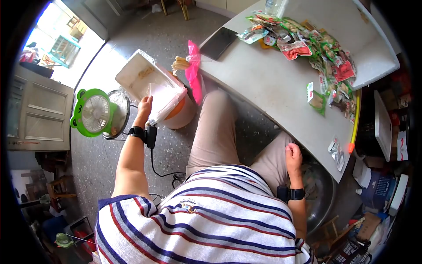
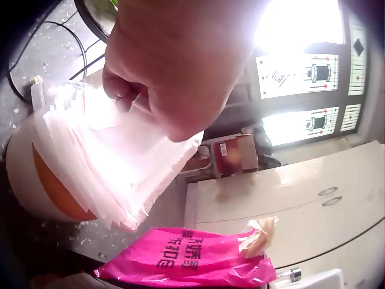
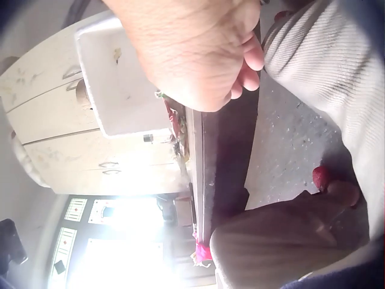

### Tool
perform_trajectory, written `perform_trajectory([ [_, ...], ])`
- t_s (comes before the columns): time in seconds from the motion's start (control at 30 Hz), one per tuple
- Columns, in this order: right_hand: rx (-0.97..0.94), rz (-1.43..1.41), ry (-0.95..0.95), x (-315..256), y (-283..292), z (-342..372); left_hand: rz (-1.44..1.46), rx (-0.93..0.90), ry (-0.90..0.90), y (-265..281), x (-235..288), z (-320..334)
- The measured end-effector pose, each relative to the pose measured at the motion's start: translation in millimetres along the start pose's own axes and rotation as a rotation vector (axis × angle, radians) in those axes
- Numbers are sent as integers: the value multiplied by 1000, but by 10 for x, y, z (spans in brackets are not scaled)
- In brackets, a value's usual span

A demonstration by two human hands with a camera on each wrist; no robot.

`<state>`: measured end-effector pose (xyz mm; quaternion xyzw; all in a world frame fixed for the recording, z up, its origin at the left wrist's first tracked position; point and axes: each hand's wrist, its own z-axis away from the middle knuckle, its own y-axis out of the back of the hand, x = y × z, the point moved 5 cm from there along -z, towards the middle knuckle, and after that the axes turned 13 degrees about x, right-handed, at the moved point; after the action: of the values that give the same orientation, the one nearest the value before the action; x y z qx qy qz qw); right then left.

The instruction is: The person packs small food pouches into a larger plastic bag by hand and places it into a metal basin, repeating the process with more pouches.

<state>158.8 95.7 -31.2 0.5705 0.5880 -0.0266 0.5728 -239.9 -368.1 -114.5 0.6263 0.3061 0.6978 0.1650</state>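
My left hand (image 1: 145, 108) is at the near edge of a stack of thin clear plastic bags (image 1: 168, 99). Its fingers curl and pinch the plastic at the top, as the left wrist view shows the stack (image 2: 90, 144) glaring white beneath the hand (image 2: 174, 66). The stack lies beside a white foam box (image 1: 132, 72), over a white bucket with an orange patch (image 1: 182, 115). Over my right thigh, next to the table edge, my right hand (image 1: 293, 157) hangs idle with fingers loosely curled. Nothing shows in it in the right wrist view (image 3: 204, 60).
Many small snack packets (image 1: 296, 48) lie heaped on the white table (image 1: 259, 83), beside a large foam box (image 1: 378, 57). A dark tablet (image 1: 219, 43) lies at the table's corner, near a pink bag (image 1: 193, 72). A green frog-shaped fan (image 1: 94, 113) stands left; a metal basin (image 1: 323, 198) is right.
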Motion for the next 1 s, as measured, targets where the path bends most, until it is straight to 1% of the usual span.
perform_trajectory([
  [0.03, -3, -11, 27, -47, -7, -19, 69, 36, 10, 36, 50, 16],
  [0.07, 0, -17, 51, -94, -8, -41, 158, 41, 11, -22, -240, -231],
  [0.1, 10, -15, 70, -134, 8, -62, 167, 133, -89, 176, 226, 23],
  [0.13, 26, -38, 92, -192, 21, -90, 409, 94, 64, 194, 334, 54],
  [0.2, 17, -83, 69, -303, 62, -150, 527, 158, -175, 388, 798, 206],
  [0.23, 24, -103, 76, -356, 77, -177, 798, 163, -28, 413, 935, 240],
  [0.27, 29, -126, 84, -404, 84, -205, 784, 171, -57, 457, 1093, 260],
  [0.33, 44, -194, 137, -542, 101, -275, 840, 52, -194, 442, 1560, 433],
  [0.43, 37, -256, 148, -756, 93, -433, 760, -19, -365, 171, 2259, 866],
  [0.47, 32, -271, 151, -799, 75, -487, 745, -109, -369, -11, 2388, 988],
  [0.5, 25, -287, 155, -838, 51, -552, 758, -202, -442, -247, 2496, 1101],
  [0.53, 32, -328, 140, -859, 12, -615, 770, -238, -461, -430, 2654, 1325],
  [0.57, 38, -369, 125, -862, -53, -669, 740, -298, -523, -699, 2679, 1421],
  [0.6, 42, -410, 109, -863, -124, -718, 616, -299, -636, -924, 2729, 1567],
  [0.63, 53, -448, 84, -859, -201, -773, 607, -437, -499, -1127, 2770, 1767],
  [0.67, 64, -486, 61, -854, -284, -829, 588, -466, -567, -1354, 2770, 1888],
  [0.7, 73, -525, 38, -858, -348, -891, 502, -502, -505, -1520, 2787, 2038],
  [0.73, 33, -579, -93, -831, -434, -942, 461, -513, -553, -1587, 2879, 2216],
  [0.77, -8, -633, -225, -806, -521, -977, 338, -495, -626, -1613, 2966, 2363],
  [0.8, -53, -686, -360, -774, -589, -1003, 307, -540, -626, -1628, 3044, 2500],
  [0.83, -126, -684, -407, -791, -621, -1033, 284, -565, -641, -1717, 3050, 2573],
  [0.97, -117, -749, -453, -696, -732, -1085, 179, -607, -708, -1913, 3067, 2688],
  [1.0, -108, -789, -449, -657, -753, -1097, 186, -661, -683, -1920, 3068, 2696],
])
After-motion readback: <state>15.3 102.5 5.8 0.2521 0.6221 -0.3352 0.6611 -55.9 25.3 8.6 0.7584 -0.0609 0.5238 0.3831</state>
